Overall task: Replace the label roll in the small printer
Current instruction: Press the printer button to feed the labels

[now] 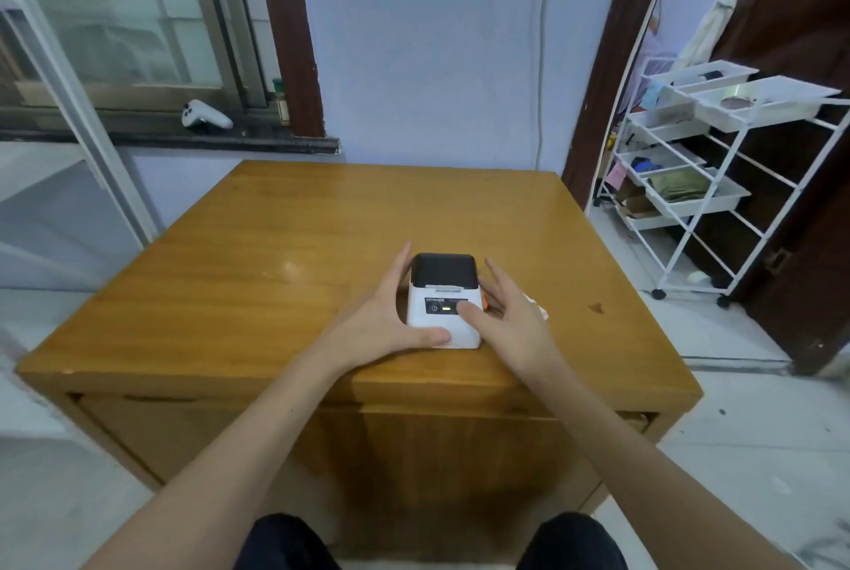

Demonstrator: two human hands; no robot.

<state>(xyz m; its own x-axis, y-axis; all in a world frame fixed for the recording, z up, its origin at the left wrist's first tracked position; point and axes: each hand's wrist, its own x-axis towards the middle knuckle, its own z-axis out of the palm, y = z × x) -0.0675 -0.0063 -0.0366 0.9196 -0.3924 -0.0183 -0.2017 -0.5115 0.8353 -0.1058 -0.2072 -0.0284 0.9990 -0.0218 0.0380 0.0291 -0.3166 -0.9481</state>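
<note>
A small white printer [441, 293] with a black lid sits on the wooden table [276, 256], its lid down and a small light lit on the front panel. My left hand [391, 316] clasps its left side, thumb across the front bottom edge. My right hand [510, 312] is at its right side, with the thumb pressing the front panel by the display. An orange part [485, 303] shows at the printer's right side. Something white [538, 305] lies on the table behind my right hand, mostly hidden. No label roll can be made out.
A white wire cart [699, 183] with trays stands to the right of the table beside a dark door frame. A white game controller [204, 115] lies on the window sill at the back left. My knees are below the table's near edge.
</note>
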